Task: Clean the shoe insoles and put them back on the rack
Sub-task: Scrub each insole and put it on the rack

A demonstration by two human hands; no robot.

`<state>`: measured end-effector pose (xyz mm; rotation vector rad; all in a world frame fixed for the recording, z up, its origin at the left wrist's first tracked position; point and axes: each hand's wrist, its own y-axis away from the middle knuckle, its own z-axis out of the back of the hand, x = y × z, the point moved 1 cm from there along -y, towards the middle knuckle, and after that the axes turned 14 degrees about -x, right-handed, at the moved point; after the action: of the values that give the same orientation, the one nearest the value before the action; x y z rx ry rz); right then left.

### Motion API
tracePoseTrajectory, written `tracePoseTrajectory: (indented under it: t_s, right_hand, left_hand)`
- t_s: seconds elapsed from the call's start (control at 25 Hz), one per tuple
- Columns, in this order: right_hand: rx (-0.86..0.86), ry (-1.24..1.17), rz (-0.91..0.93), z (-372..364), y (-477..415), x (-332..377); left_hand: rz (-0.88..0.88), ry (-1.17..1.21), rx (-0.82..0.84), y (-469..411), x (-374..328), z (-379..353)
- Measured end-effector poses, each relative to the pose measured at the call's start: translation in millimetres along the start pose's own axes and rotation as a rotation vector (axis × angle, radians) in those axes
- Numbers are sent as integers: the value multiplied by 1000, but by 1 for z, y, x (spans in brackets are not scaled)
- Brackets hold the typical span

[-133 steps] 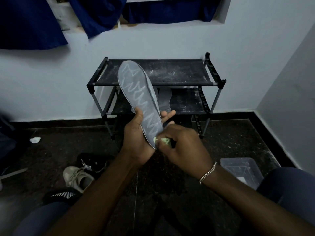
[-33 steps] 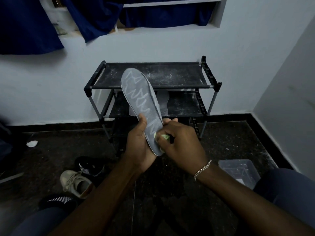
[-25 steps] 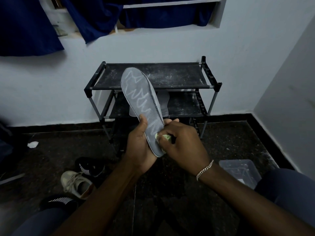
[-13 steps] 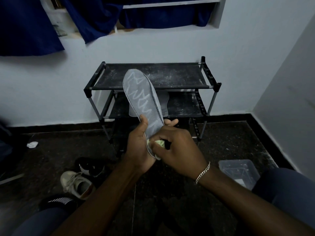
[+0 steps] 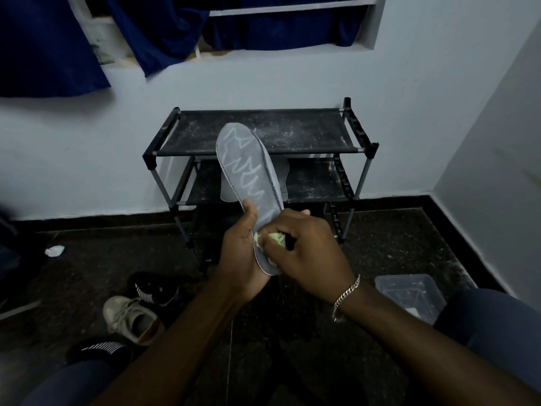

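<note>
Right now I am gripping the grey insole (image 5: pixel 248 171) by its heel in my left hand (image 5: pixel 238 256), thumb across its face, the long axis running up and away from me toward the rack (image 5: pixel 363 143). My right hand (image 5: pixel 310 253) is pinching a green cloth (image 5: pixel 276 237) against the heel end, just below that thumb — so I am judging the next wipe runs up that axis, toward the toe. A second insole (image 5: pixel 282 178) is lying on the rack's lower shelf, behind the held one. I am reading no brand or writing — only a zigzag line on the face.
</note>
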<state>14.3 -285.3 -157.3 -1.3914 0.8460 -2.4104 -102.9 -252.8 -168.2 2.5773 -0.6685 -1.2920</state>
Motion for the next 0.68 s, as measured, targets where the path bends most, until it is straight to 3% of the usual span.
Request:
tracePoseTrajectory:
  t_s: [0.2, 0.36, 0.56, 0.68]
  right_hand:
    - [102, 13, 24, -1, 12, 2]
    - [-32, 78, 4, 2, 1, -10]
    - [61, 77, 21, -1, 9, -5]
    - [-30, 84, 0, 2, 2, -11]
  left_hand:
    - [-54, -8, -14, 0, -3, 2]
    - [11, 11, 33, -3, 0, 4]
    - [-8, -16, 70, -5, -2, 7]
    - [40, 19, 114, -3, 2, 4]
